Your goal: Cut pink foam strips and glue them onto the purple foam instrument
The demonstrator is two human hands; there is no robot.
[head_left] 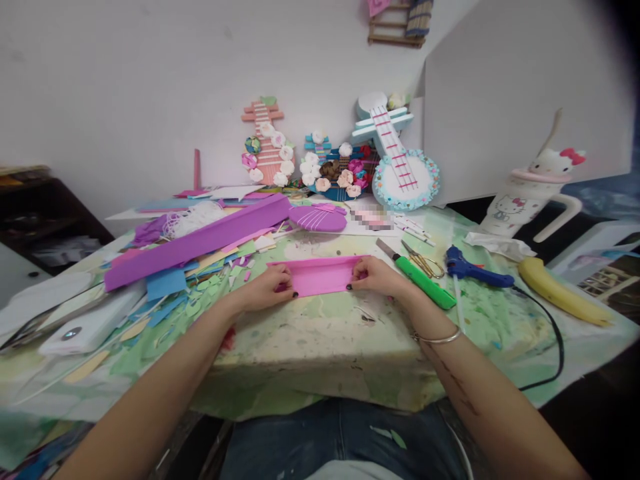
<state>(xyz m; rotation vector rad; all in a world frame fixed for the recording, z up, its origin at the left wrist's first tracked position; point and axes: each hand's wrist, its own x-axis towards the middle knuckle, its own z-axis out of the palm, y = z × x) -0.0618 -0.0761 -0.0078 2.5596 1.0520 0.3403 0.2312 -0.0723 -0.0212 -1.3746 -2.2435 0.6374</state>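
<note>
A strip of bright pink crepe-like paper (pixel 323 277) is stretched sideways just above the tabletop, its long edges looking folded. My left hand (pixel 270 287) pinches its left end between thumb and fingers. At the opposite end, my right hand (pixel 373 277) grips the strip the same way. Just right of that hand lie a green utility knife (pixel 425 283) with its blade out and gold-handled scissors (pixel 424 260). Beyond the strip rests a purple lute-shaped craft piece (pixel 319 218) with white strings.
A blue glue gun (pixel 475 268), its black cord, a banana (pixel 563 293) and a lidded tumbler (pixel 525 193) are at right. Purple paper (pixel 200 243) and paper scraps (pixel 200 300) cover the left. Decorated instrument crafts, including a white-and-blue one (pixel 400 157), lean on the back wall.
</note>
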